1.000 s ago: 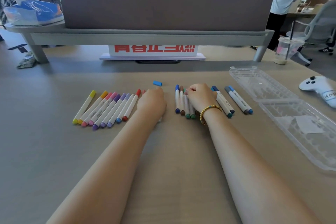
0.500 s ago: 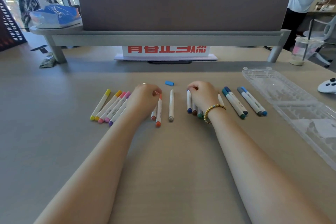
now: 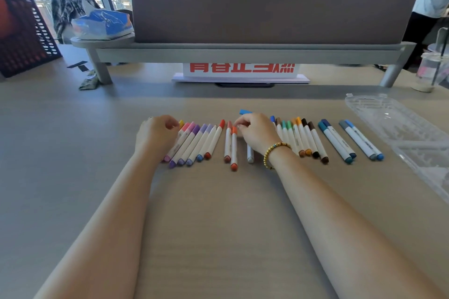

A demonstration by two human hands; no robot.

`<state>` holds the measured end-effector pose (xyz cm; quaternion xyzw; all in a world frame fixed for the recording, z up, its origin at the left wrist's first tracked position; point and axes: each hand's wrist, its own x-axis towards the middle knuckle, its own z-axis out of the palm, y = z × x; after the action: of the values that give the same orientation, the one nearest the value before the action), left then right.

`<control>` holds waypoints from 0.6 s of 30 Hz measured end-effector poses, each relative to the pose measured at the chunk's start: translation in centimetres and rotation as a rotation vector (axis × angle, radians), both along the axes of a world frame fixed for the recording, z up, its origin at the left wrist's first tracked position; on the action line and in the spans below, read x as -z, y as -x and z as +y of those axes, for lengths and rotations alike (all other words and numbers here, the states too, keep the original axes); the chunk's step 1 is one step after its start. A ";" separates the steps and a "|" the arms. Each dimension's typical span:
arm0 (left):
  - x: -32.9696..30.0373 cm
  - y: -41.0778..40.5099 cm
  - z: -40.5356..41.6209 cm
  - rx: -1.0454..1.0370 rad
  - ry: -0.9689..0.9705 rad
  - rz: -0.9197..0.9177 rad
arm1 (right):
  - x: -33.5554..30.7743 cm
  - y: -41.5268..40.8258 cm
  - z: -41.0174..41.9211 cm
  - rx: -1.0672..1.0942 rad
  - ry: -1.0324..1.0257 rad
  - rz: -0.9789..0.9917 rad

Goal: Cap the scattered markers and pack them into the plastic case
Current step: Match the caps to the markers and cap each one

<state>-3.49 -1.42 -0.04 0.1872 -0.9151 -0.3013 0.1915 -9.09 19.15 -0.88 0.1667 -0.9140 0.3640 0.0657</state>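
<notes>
Left hand (image 3: 156, 136): fingers curled, resting on the pastel markers (image 3: 194, 144) — a nudge rolls them.
Right hand (image 3: 256, 132): grip pinching at the grey marker (image 3: 250, 155) — loose blue cap (image 3: 245, 112) may get forgotten.

Two bare forearms enter from bottom edge, no sleeves visible up to frame limit. Right wrist wears bracelet of small round gold-coloured beads (image 3: 272, 153), single strand, with few teal-green beads set among gold near top of wrist. Left hand (image 3: 155, 137): thin ring, partly visible, on finger at far knuckle side; details too small to tell. Right hand (image 3: 257, 133): no ring seen. Nails short, unpainted as far as visible.
</notes>
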 end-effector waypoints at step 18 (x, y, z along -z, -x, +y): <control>-0.1 2.8 4.4 0.211 0.282 -0.173 | 0.2 5.3 -0.5 0.281 -0.371 0.146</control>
<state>-6.29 2.94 0.08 0.0868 -0.9759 -0.1713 0.1037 -14.44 18.67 -1.12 0.0729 -0.9723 0.1640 0.1498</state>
